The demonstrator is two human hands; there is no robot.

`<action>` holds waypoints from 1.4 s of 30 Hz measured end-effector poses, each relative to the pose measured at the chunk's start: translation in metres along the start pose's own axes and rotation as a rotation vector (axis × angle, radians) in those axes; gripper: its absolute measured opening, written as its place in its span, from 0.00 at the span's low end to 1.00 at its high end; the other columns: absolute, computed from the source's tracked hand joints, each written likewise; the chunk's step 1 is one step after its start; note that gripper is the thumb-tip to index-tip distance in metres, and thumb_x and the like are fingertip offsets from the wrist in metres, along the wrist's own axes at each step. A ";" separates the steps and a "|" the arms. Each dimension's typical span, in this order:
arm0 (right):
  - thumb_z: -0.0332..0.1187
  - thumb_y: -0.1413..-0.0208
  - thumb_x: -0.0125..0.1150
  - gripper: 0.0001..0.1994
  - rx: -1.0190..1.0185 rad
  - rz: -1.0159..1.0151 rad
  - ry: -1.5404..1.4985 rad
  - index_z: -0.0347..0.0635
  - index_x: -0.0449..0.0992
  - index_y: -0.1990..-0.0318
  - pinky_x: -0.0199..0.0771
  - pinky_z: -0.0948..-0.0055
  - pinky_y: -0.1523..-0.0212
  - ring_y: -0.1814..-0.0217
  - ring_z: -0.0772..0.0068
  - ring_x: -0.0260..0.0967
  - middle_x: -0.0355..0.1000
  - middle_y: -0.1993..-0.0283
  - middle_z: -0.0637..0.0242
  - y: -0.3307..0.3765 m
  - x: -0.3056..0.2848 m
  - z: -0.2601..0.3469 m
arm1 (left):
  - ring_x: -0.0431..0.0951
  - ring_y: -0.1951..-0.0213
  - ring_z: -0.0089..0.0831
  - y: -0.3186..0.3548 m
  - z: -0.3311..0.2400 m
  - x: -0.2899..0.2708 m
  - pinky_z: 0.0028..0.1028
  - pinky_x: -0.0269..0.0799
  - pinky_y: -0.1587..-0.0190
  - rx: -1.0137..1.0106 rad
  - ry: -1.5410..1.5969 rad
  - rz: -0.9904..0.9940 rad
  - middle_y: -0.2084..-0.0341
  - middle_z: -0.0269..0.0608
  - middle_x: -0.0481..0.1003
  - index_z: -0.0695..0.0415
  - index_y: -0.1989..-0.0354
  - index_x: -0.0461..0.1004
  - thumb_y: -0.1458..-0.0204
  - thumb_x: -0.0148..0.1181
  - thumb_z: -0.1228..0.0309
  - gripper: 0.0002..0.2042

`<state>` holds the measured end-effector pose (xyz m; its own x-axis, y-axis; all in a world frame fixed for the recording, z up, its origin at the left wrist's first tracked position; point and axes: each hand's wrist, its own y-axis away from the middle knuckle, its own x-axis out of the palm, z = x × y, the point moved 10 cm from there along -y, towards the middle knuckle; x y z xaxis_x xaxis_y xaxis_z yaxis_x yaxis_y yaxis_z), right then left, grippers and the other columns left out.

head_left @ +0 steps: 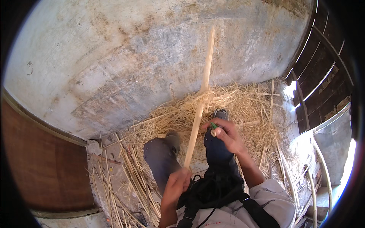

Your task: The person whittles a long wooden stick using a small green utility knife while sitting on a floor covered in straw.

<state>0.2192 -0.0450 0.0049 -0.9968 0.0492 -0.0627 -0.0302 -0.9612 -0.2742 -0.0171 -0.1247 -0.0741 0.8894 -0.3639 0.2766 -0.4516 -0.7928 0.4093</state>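
Observation:
My left hand [178,182] is closed around the near end of a long, pale bamboo strip [196,123]. The strip slants up and away from me, passing between my knees, and its far end stands out in front of the wall. Thin curled shavings [207,95] cluster around its middle. Just right of the strip, over my right knee, my right hand [227,136] is closed on a small tool [213,126] with a green part and a pale end. The fingers hide most of this tool, so its kind cannot be made out. The tool appears apart from the strip.
A heap of straw-coloured shavings [243,102] covers the floor ahead and to the right. Long thin strips [135,171] lie at the left. A stained wall [125,68] rises in front, a brown panel [45,163] stands left, and dark slatted boards [323,72] are at the right.

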 end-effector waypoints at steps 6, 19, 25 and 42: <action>0.39 0.35 0.70 0.25 -0.055 -0.185 0.417 0.45 0.70 0.34 0.71 0.64 0.70 0.74 0.62 0.74 0.73 0.72 0.63 0.005 -0.004 0.015 | 0.56 0.80 0.13 -0.009 -0.013 -0.007 0.21 0.49 0.78 0.112 -0.050 -0.037 0.80 0.23 0.60 0.56 0.68 0.69 0.22 0.46 0.59 0.20; 0.39 0.36 0.73 0.17 -0.161 -0.192 0.356 0.43 0.73 0.47 0.76 0.64 0.67 0.68 0.58 0.81 0.80 0.67 0.60 0.002 -0.009 0.017 | 0.55 0.81 0.12 -0.015 -0.019 -0.007 0.21 0.48 0.79 0.089 -0.045 -0.059 0.81 0.22 0.59 0.59 0.65 0.72 0.22 0.46 0.58 0.20; 0.37 0.34 0.72 0.16 -0.172 -0.279 0.447 0.41 0.73 0.49 0.74 0.69 0.68 0.70 0.68 0.79 0.79 0.69 0.61 -0.010 -0.021 0.026 | 0.54 0.80 0.12 -0.012 -0.014 0.002 0.21 0.48 0.78 0.053 -0.034 -0.007 0.81 0.22 0.59 0.58 0.66 0.71 0.22 0.46 0.58 0.20; 0.33 0.28 0.62 0.10 -0.190 -0.566 0.222 0.39 0.71 0.47 0.66 0.78 0.63 0.66 0.83 0.66 0.71 0.67 0.73 -0.005 -0.066 0.034 | 0.54 0.79 0.13 -0.007 -0.010 0.001 0.20 0.49 0.77 0.012 -0.005 0.013 0.79 0.22 0.58 0.58 0.65 0.72 0.22 0.47 0.59 0.19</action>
<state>0.2830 -0.0526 0.0427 -0.7905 0.6104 -0.0499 -0.5142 -0.7059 -0.4872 -0.0141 -0.1147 -0.0678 0.8836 -0.3770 0.2776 -0.4627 -0.7937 0.3950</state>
